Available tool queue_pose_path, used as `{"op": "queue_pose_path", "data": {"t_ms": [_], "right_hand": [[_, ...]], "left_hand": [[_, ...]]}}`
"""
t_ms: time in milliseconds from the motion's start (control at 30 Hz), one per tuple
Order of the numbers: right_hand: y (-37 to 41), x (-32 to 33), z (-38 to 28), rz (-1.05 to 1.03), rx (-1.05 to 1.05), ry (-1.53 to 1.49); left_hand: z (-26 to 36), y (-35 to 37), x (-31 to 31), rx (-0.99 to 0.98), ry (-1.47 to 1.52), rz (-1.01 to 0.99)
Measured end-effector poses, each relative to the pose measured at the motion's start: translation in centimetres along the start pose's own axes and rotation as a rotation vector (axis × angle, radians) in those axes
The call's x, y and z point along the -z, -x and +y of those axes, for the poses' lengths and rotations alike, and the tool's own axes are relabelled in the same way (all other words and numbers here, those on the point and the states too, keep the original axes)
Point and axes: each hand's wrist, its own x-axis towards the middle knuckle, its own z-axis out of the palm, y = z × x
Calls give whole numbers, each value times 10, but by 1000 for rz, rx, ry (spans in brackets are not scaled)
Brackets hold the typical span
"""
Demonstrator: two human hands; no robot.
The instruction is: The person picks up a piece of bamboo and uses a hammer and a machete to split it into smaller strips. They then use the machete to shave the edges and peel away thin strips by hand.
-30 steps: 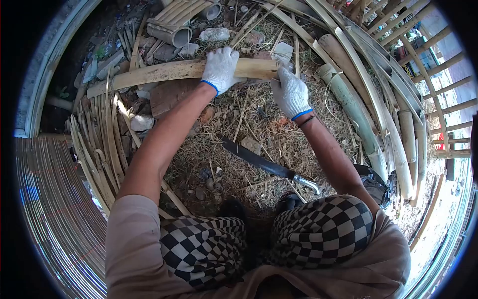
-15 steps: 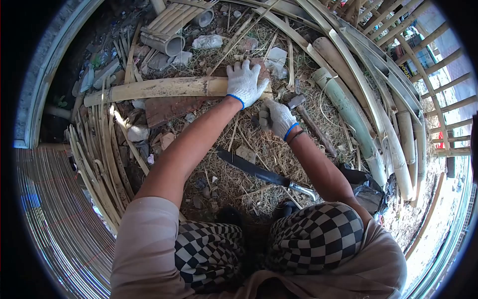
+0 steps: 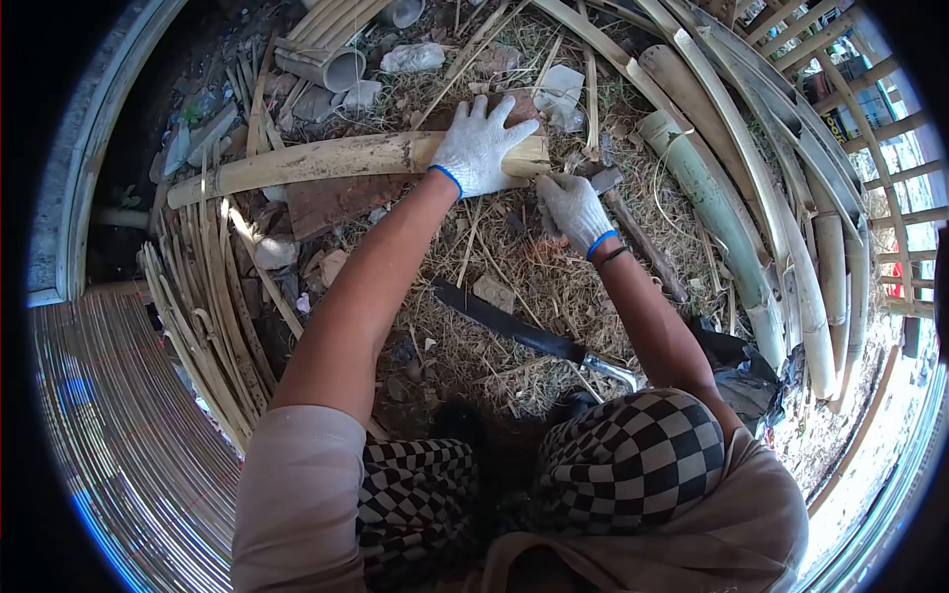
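A long split bamboo piece lies crosswise over a reddish brick slab. My left hand, in a white glove with a blue cuff, rests on the bamboo near its right end, fingers spread. Just right of that end is my gloved right hand, its fingers curled together at the bamboo's lower edge; what they hold, if anything, is hidden. A hammer lies to the right of my right hand, its head close to the glove. Below both hands a long dark-bladed knife rests on the straw.
Thin bamboo strips are heaped at the left. Long bamboo lengths, including a green pole, curve along the right. Stones and a hollow bamboo tube lie beyond the bamboo. Black plastic sits at the lower right.
My right hand has shifted slightly right, and its fingers have drawn together. The view has shifted a little. My left hand stays on the bamboo.
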Motion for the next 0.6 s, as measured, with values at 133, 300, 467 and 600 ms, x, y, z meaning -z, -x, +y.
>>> {"op": "queue_pose_path", "data": {"t_ms": [133,300,467,600], "right_hand": [[16,-19,-4,381,434,601],[11,-28,7,478,492,631],[-1,-30,4,516,446,637],[-21,-27,0,536,442,648]], "left_hand": [[1,-1,-5,19,-6,5],[2,1,-4,3,4,15],[2,1,-5,-2,30,47],[0,2,-14,1,62,121]]}}
